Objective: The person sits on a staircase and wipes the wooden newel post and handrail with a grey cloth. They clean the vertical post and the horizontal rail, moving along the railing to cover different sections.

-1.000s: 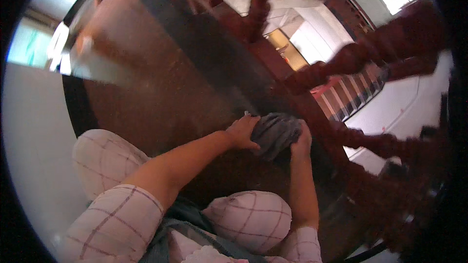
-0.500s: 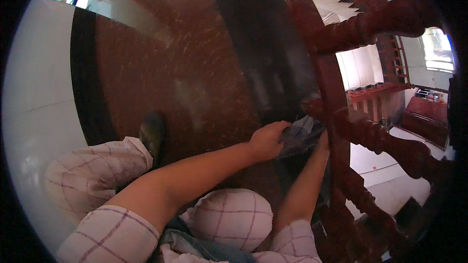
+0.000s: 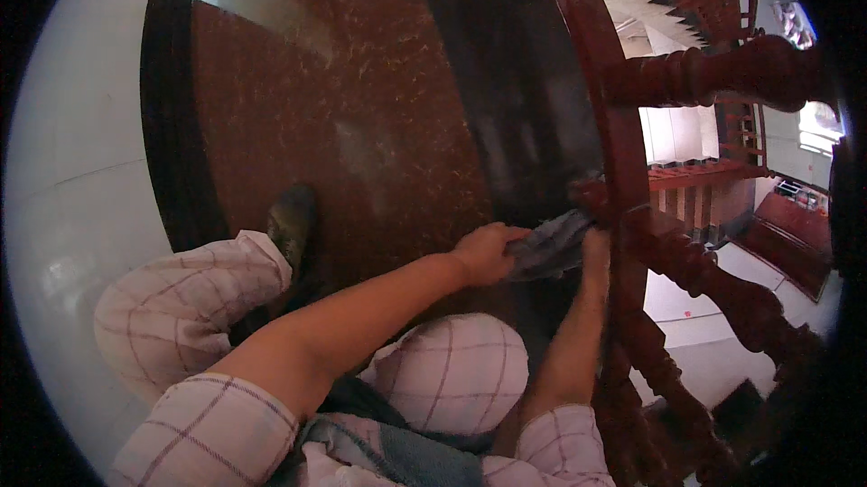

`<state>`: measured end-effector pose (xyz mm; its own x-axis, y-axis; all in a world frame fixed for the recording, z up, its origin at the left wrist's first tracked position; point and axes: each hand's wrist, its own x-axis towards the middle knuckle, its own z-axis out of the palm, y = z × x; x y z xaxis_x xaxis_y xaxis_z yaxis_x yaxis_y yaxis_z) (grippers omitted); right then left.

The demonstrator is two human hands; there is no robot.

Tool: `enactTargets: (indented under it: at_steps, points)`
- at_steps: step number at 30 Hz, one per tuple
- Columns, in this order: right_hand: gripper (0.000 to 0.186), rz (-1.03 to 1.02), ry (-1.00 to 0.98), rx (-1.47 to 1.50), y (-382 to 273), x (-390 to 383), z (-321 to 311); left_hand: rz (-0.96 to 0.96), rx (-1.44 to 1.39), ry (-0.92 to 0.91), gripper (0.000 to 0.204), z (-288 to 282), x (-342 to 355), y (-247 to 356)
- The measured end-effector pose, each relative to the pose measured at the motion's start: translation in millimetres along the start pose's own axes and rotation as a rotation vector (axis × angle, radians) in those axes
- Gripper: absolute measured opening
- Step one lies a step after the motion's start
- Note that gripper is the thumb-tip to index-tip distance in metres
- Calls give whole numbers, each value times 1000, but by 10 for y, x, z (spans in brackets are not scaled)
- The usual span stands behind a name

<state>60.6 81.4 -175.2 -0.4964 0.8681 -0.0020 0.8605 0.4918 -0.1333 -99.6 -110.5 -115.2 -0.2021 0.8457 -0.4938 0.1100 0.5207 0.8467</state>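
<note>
A crumpled grey cloth (image 3: 549,245) is stretched between my two hands, just above the dark floor border beside the railing. My left hand (image 3: 486,253) is closed on its left end, knuckles up. At the other end, my right hand (image 3: 594,250) grips the cloth close against the bottom rail (image 3: 623,162) of the dark red wooden railing; its fingers are partly hidden. A short red wooden piece (image 3: 587,191) juts from the rail just beyond the cloth.
Turned balusters (image 3: 713,76) rise from the rail on the right, with a stairwell and lower floor (image 3: 691,293) showing between them. Brown patterned floor (image 3: 361,81) lies ahead, edged by a black band (image 3: 515,81). A pale wall (image 3: 81,126) stands left. My bent knees and a dark shoe (image 3: 291,216) are close by.
The cloth has gone from spread and bunched to a narrower, more drawn-out shape between my hands. My left hand has shifted slightly left. The whole view has moved a little.
</note>
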Motion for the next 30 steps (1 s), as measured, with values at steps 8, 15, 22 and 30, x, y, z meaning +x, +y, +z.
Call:
enactTargets:
  at_steps: [8, 15, 22, 30]
  points:
    - [16, -53, 82, -8, -162, -133, 16, -23, -50, 12, 45, -204, -134, -36]
    - [44, -14, 17, 146, -607, -515, 112, -179, -28, 85, 42, -578, -314, -378]
    - [48, -379, -46, 166, -1408, -217, -117, -285, -365, 297, 32, -977, -556, -1040]
    - [48, -254, -296, -192, -1143, -311, -197, -181, -223, 300, 34, -892, -308, -457]
